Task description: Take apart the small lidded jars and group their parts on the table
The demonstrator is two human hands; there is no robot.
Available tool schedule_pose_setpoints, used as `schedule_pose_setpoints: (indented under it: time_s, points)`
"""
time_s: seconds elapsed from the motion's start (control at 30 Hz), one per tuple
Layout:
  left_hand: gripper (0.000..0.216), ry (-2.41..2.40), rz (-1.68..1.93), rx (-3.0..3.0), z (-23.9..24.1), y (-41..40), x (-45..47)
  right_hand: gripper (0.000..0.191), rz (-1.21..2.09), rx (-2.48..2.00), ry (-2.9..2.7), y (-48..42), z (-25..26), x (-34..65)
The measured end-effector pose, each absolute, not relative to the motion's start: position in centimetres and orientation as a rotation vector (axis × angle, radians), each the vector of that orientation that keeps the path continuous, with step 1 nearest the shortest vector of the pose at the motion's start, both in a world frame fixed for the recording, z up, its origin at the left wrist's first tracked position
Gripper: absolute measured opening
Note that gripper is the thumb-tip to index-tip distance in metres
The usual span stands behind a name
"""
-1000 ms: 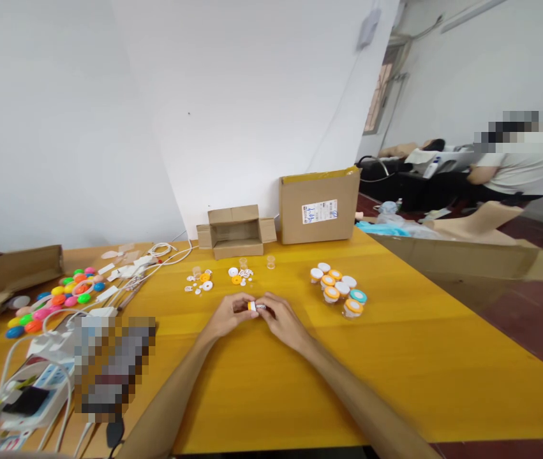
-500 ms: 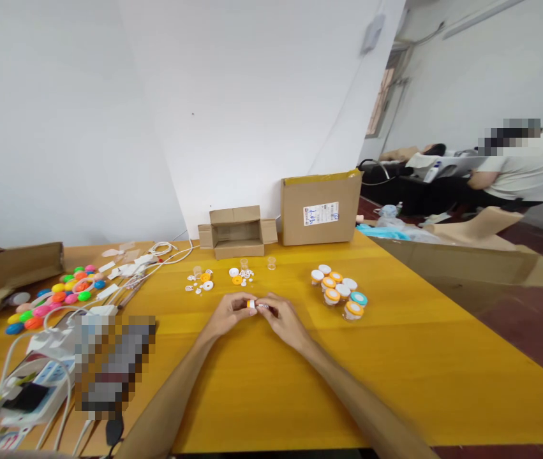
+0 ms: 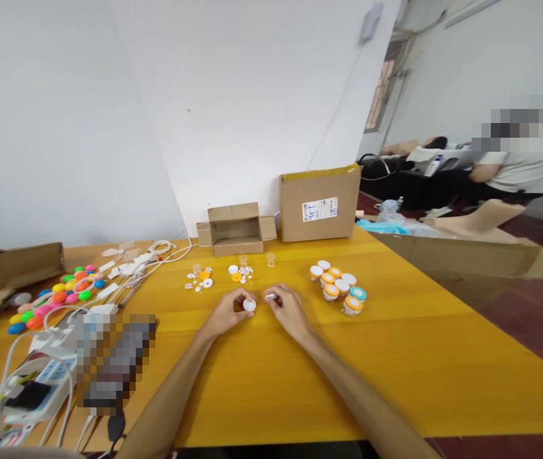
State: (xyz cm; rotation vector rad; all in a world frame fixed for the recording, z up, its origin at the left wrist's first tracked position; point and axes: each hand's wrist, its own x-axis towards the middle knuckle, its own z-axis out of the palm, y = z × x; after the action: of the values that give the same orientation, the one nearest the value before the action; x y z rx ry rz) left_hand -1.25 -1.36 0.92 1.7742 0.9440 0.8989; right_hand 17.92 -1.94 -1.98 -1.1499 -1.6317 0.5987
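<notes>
My left hand (image 3: 229, 312) rests on the yellow table (image 3: 395, 357) with its fingers curled round a small white round cap (image 3: 249, 305). My right hand (image 3: 286, 310) is a little to the right, pinching a small clear jar (image 3: 270, 296) between thumb and fingertips. The two hands are slightly apart. Beyond them lie small white and orange lids and parts (image 3: 240, 275) and two tiny clear cups (image 3: 270, 259). A cluster of several small jars with white, orange and teal lids (image 3: 339, 288) stands to the right of my right hand.
An open small cardboard box (image 3: 235, 229) and a larger closed box (image 3: 319, 204) stand at the wall. Colourful round caps (image 3: 55, 298), white cables (image 3: 156, 252) and a power strip (image 3: 36, 382) crowd the left side. A person sits far right (image 3: 520, 159).
My hands held one orange-lidded jar together; now they have drawn apart, the left keeping a white cap and the right the small jar.
</notes>
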Motion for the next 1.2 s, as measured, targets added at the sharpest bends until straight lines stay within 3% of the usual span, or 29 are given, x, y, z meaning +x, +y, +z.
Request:
schedule_pose_setpoints:
  time_s: [0.27, 0.4, 0.6, 0.87, 1.2]
  points:
    - [0.033, 0.985, 0.923, 1.978, 0.8, -1.5, -1.3, 0.012, 0.538, -1.212, -1.722, -1.9, -2.1, 18.0]
    - [0.024, 1.011, 1.070, 2.111, 1.2, -1.9, -0.1, 0.015, 0.543, -1.236, -1.747, -2.2, -2.5, 17.2]
    - [0.014, 1.021, 0.993, 2.274, 1.4, -2.4, 1.1, 0.029, 0.622, -1.136, -1.766, -2.4, -2.6, 16.5]
    - [0.014, 1.082, 1.144, 2.049, 1.6, -1.9, 0.5, 0.004, 0.797, -1.027, -1.663, -2.1, -1.8, 16.7]
    - [0.010, 1.072, 1.156, 1.931, 1.3, -1.6, 0.4, 0.008, 0.798, -0.971, -1.671, -1.9, -1.4, 17.0]
